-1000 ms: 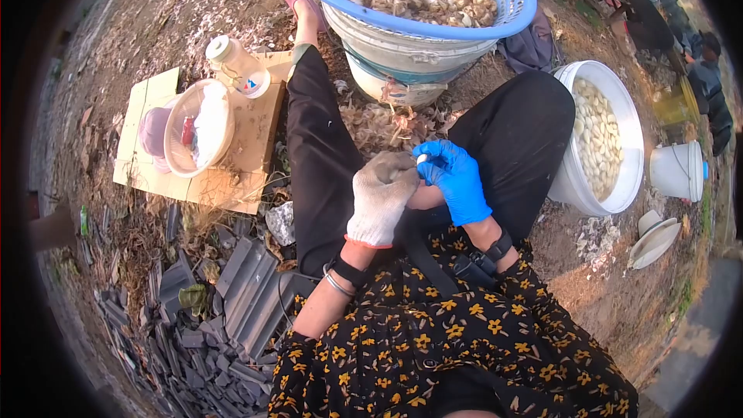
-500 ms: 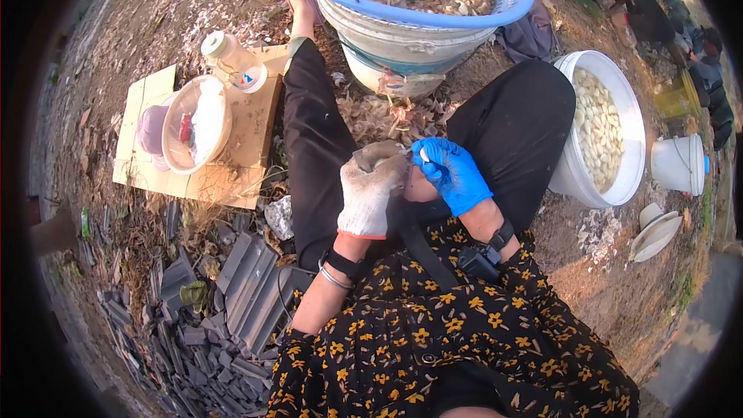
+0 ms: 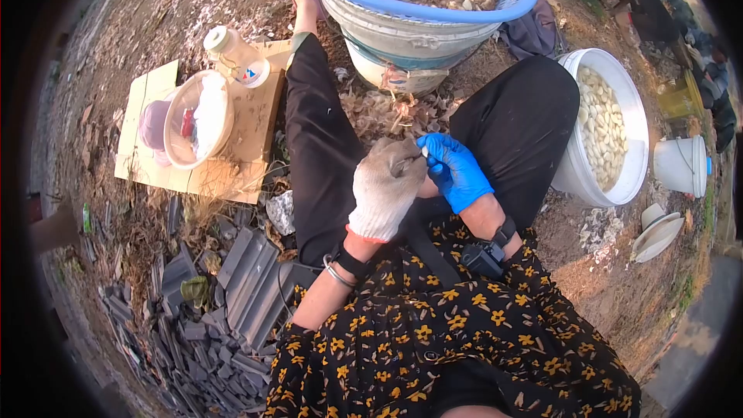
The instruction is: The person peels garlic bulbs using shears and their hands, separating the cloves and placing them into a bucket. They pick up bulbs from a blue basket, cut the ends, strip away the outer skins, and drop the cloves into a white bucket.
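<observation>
Garlic clove (image 3: 424,152), small and white, sits right between the two hands, over the lap. The right hand (image 3: 458,173) wears a blue glove and pinches the clove with its fingertips. The left hand (image 3: 385,188) wears a white knit glove. It is curled shut, and its fingertips touch the clove from the other side. I cannot tell if anything is inside that fist.

Just past both hands, a heap of dry garlic skins (image 3: 387,114) lies on the dirt between the legs. Farther out from the hands stands a blue basket (image 3: 418,12) on a white tub, full of garlic that is not peeled.

Off to the side of the right hand, next to the knee, is a white bucket (image 3: 639,156) with many peeled cloves (image 3: 604,128) in it. Beyond that are a small white pail (image 3: 681,166) and a lid (image 3: 654,237) on the ground.

Off to the side of the left hand, well apart from it, a piece of cardboard (image 3: 251,135) lies flat. It carries a bowl (image 3: 195,119) and a bottle (image 3: 236,63) lying on its side.
</observation>
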`<state>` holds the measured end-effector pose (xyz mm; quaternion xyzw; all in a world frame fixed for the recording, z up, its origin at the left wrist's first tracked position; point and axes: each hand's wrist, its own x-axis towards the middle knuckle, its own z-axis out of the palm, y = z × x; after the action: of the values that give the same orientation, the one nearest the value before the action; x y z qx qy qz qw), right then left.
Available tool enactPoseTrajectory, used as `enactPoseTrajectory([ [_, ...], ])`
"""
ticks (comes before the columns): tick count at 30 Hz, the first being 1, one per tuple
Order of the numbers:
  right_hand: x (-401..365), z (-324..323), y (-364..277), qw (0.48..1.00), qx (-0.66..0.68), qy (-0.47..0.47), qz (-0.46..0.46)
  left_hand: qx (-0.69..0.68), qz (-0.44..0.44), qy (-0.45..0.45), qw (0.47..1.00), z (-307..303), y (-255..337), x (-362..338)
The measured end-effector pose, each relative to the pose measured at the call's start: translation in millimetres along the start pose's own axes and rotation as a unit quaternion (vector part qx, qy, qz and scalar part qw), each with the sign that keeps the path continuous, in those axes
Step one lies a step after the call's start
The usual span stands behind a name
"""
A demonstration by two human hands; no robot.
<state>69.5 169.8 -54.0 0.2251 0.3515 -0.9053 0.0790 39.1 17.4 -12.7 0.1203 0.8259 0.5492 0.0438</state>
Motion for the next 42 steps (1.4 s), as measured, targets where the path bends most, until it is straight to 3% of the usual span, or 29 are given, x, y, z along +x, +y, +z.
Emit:
enactPoseTrajectory([
  [6, -3, 11, 2, 0.999, -0.038, 0.031, 0.023, 0.039, 0.053, 0.029, 0.997, -1, -4, -1],
  [9, -2, 11, -1, 0.995, -0.081, 0.033, 0.041, -0.15, -0.048, 0.019, 0.987, 4, -23, 0],
  [10, -1, 10, -1, 0.995, -0.09, 0.025, 0.041, -0.265, -0.172, 0.01, 0.949, 2, -16, -2],
  [13, -2, 10, -1, 0.996, -0.087, 0.009, 0.033, -0.4, -0.231, -0.013, 0.887, 0, -24, -2],
  [16, -4, 14, -5, 0.995, -0.098, 0.001, 0.024, -0.453, -0.251, 0.002, 0.856, -1, -22, -1],
  [23, -8, 17, -11, 0.996, -0.086, -0.038, 0.011, -0.422, -0.252, 0.001, 0.871, -4, -19, 0],
  [26, -12, 30, -15, 0.982, -0.189, 0.021, 0.001, -0.407, -0.236, -0.001, 0.883, -1, -23, 0],
  [28, -10, 23, -7, 0.975, -0.214, -0.012, -0.061, -0.382, -0.249, 0.008, 0.89, -1, -17, 0],
  [31, -9, 23, -5, 0.97, -0.224, -0.027, -0.095, -0.431, -0.201, 0.015, 0.88, 2, -31, -1],
  [34, -8, 22, -6, 0.967, -0.228, -0.032, -0.109, -0.501, -0.25, 0.052, 0.827, 4, -30, -2],
  [38, -7, 24, -4, 0.974, -0.184, -0.033, -0.127, -0.485, -0.292, 0.038, 0.823, -9, -37, 0],
  [42, -6, 19, -4, 0.977, -0.177, -0.035, -0.113, -0.507, -0.289, 0.093, 0.807, -9, -39, 0],
])
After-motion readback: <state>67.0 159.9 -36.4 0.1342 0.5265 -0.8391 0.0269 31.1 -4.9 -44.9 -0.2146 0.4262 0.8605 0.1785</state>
